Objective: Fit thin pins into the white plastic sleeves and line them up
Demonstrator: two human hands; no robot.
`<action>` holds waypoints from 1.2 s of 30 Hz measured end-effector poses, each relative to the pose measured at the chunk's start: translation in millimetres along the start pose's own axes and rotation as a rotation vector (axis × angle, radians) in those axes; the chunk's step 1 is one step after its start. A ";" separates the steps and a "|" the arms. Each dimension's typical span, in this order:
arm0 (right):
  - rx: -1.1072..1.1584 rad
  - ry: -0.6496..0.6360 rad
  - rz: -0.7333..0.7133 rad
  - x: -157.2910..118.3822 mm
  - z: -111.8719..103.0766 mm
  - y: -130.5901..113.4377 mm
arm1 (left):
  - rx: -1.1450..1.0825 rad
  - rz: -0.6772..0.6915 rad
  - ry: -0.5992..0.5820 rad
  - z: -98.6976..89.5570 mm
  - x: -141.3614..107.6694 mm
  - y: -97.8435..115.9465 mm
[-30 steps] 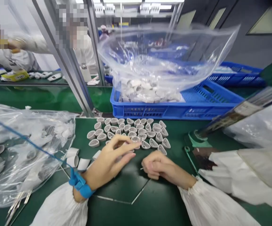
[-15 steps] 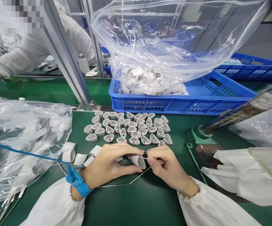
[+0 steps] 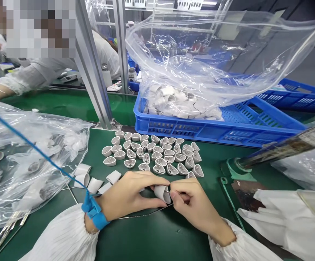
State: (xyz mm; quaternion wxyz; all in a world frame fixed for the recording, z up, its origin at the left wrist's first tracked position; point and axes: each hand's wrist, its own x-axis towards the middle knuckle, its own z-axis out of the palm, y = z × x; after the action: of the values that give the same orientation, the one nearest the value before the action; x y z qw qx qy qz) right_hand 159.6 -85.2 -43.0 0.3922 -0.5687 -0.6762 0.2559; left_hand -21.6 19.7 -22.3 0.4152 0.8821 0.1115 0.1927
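Two hands of mine, left hand and right hand, have come close and now grasp one white cup between them.

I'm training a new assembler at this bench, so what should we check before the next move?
Grip: the white cup-shaped part is pinched between the left hand and right hand: ok.
Thin wire: where it meets the part is hidden by fingers: cannot tell.
Blue wrist strap: fastened on the left wrist: ok.
Strap cord: its far end is out of view: cannot tell.
Rows of cup-shaped parts: apart from both hands: ok.
Clear plastic bag: mouth open above the blue crate: ok.
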 end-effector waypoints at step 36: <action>-0.018 -0.001 0.016 -0.8 -12.8 -7.0 | 0.102 0.089 0.116 -7.4 -2.4 1.4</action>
State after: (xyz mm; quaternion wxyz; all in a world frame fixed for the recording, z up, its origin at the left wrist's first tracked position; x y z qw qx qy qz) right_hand 166.2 -88.8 -30.5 0.3848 -0.5774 -0.6742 0.2531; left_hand -26.9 23.1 -17.5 0.3538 0.8935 0.1057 0.2555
